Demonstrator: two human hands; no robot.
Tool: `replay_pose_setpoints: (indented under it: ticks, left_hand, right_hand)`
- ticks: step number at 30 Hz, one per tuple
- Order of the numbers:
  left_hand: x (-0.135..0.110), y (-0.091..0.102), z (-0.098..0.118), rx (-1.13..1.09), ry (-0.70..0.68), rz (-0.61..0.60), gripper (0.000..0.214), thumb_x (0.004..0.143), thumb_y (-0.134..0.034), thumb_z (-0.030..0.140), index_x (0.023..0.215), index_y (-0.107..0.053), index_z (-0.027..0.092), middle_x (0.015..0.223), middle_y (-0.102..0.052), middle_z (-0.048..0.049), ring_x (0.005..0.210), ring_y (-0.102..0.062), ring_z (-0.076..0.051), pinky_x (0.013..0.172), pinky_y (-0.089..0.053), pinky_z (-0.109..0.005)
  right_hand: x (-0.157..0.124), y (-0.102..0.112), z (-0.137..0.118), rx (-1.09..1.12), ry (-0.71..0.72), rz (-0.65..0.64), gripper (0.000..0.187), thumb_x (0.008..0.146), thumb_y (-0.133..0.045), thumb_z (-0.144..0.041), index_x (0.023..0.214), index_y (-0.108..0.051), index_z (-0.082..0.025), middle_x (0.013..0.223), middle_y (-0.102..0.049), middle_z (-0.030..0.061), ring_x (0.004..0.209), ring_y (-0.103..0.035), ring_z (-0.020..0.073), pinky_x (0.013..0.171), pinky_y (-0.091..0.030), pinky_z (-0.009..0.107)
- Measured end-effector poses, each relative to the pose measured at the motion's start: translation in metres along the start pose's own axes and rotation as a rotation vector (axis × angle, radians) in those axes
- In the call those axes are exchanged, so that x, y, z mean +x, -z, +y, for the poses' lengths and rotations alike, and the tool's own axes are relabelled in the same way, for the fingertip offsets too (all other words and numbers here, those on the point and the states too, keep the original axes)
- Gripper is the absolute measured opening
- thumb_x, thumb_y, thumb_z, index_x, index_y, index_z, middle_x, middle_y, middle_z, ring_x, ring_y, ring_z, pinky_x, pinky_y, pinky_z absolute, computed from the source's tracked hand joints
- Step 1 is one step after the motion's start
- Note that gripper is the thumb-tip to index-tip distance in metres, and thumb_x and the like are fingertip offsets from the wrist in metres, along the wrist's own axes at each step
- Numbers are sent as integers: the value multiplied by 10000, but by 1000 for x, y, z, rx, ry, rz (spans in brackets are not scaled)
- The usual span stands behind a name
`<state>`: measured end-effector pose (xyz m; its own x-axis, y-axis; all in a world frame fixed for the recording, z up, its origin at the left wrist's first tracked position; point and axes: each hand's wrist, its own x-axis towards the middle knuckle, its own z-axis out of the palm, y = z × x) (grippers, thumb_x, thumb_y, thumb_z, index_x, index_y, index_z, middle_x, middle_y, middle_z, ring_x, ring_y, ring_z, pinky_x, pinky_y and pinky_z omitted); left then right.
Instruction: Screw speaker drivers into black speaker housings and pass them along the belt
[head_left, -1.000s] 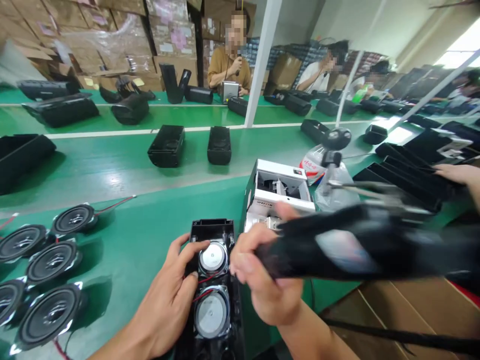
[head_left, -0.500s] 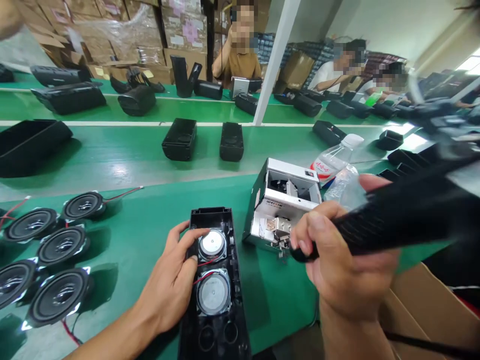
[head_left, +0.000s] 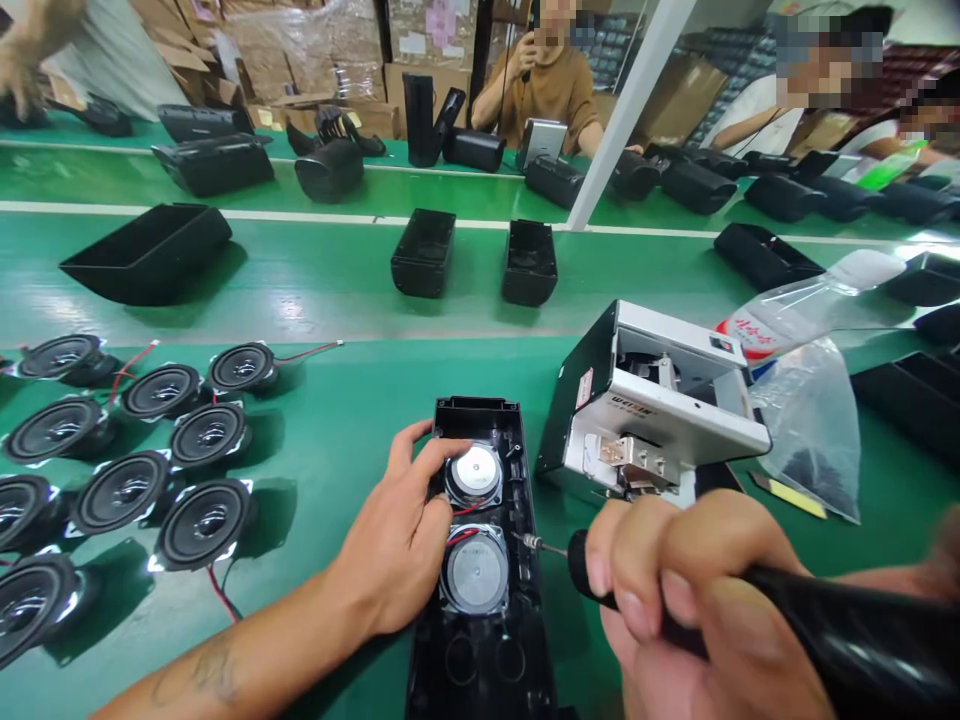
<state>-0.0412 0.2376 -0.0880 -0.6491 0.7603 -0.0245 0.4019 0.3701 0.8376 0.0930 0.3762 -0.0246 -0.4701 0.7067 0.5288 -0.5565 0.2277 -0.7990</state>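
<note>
A long black speaker housing (head_left: 531,640) lies open on the green bench, with two round speaker drivers inside. My left hand (head_left: 401,530) grips its left wall, with the index finger on the rim of the upper driver (head_left: 480,472) and the thumb inside. Below sits the lower driver (head_left: 478,575), a red wire at its top edge. My right hand (head_left: 675,570) is wrapped around a black electric screwdriver (head_left: 847,620). Its thin bit points left, with the tip over the housing's right side, near the lower driver; whether it touches is unclear.
A white screw feeder machine (head_left: 679,415) stands right of the housing, beside a plastic bottle (head_left: 810,300) and a clear bag (head_left: 817,430). Several loose speakers (head_left: 204,522) lie at left. Black housings (head_left: 424,250) stand on the green line ahead; co-workers sit beyond.
My right hand has brought the screwdriver down and left, from raised in the air to the housing's right side. My left hand keeps its grip. The view has shifted left.
</note>
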Motion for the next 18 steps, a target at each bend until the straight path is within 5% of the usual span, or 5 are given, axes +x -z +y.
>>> replay_pose_setpoints:
  ticks: [5, 10, 18]
  left_hand:
    - [-1, -1, -2, 6, -6, 5, 497, 1045, -383, 184, 1490, -572, 302, 1664, -429, -114, 1640, -413, -358, 1254, -501, -667]
    - [-1, 0, 0, 7, -24, 1, 496, 1045, -373, 163, 1481, -565, 302, 1630, -459, -115, 1668, -365, -348, 1250, -509, -654]
    - [-1, 0, 1, 31, -51, 11, 486, 1038, -382, 163, 1470, -566, 287, 1618, -469, -128, 1660, -376, -355, 1216, -543, -637]
  right_hand:
    - [-2, -8, 22, 83, -25, 53, 162, 1029, -688, -161, 994, -576, -273, 693, -540, -77, 493, -513, 123, 492, -475, 313]
    - [-7, -2, 31, 108, -77, 24, 501, 1046, -629, -96, 1439, -467, -361, 746, -594, -91, 535, -540, 136, 539, -497, 306]
    - [-11, 0, 37, -37, -76, -96, 562, 1064, -664, -171, 1518, -471, -439, 751, -572, -76, 568, -570, 167, 544, -523, 339]
